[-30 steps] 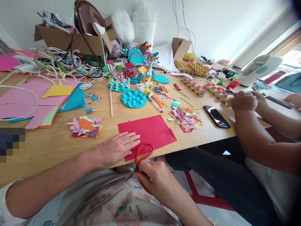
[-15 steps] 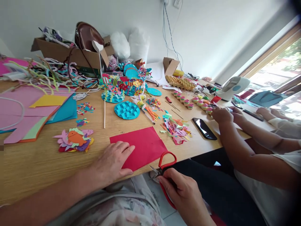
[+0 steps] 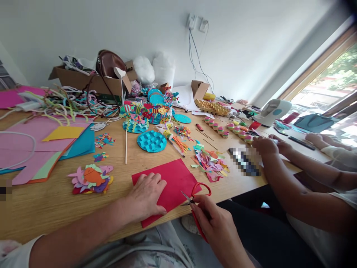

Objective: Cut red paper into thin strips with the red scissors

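A sheet of red paper [image 3: 175, 175] lies at the table's front edge, with its near corner sticking out past the edge. Flat on its left part rests my left hand [image 3: 149, 193], fingers extended and thumb apart. My right hand [image 3: 216, 219] is closed around red-handled scissors [image 3: 201, 189], just in front of the table edge. The scissor blades stand apart and point left, close to the paper's near right side; whether they touch it I cannot tell. Paper scraps [image 3: 210, 162] lie beyond the sheet, and a pile of fish cutouts [image 3: 93, 178] is to the left.
Turquoise egg-carton piece [image 3: 151, 141], pen [image 3: 177, 149] and small coloured strips lie behind the red sheet. At left are stacked coloured papers [image 3: 36, 149]. A co-worker's arms [image 3: 292, 167] reach over the table at right, beside a partly pixelated phone [image 3: 244, 162].
The red paper has slid toward me with my left hand and now overhangs the table edge. My right hand has brought the scissors nearer the sheet. The camera view has tilted up.
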`<act>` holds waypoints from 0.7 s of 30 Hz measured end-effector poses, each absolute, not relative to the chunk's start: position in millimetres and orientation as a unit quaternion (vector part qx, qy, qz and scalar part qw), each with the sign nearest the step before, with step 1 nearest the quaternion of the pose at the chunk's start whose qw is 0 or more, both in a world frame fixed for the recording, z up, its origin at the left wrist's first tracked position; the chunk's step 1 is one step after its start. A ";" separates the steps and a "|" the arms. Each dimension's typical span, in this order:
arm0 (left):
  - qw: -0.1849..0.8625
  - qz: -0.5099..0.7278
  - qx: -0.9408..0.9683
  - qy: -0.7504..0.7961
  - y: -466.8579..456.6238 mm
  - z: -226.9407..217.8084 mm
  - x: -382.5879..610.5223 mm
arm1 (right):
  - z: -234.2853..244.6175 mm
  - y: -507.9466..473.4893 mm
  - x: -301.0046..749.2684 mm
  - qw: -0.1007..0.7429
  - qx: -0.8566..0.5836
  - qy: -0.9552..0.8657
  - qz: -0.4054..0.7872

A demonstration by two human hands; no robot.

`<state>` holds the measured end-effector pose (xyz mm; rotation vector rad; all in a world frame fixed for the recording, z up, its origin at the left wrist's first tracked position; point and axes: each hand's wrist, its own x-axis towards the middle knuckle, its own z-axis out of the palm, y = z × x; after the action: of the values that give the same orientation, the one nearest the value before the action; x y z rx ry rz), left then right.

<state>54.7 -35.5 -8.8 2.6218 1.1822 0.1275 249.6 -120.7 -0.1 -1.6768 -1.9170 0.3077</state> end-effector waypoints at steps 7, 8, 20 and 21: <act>0.156 0.048 0.904 0.396 -34.0 -4.8 54.8 | 1.7 -113.9 249.4 0.276 -0.631 -0.718 0.101; 0.156 0.051 0.903 0.398 -33.3 -5.8 54.2 | 2.2 -113.3 249.4 0.275 -0.634 -0.716 0.097; 0.154 0.045 0.886 0.435 -22.9 -5.0 57.8 | 8.6 -107.6 249.6 0.275 -0.642 -0.716 0.015; 0.155 0.041 0.886 0.435 -22.8 -3.4 58.3 | 8.1 -106.8 249.5 0.273 -0.640 -0.718 0.018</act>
<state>58.3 -22.8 -3.4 2.5386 1.2456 0.1181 249.5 -106.8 8.1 -1.7213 -1.9331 0.0475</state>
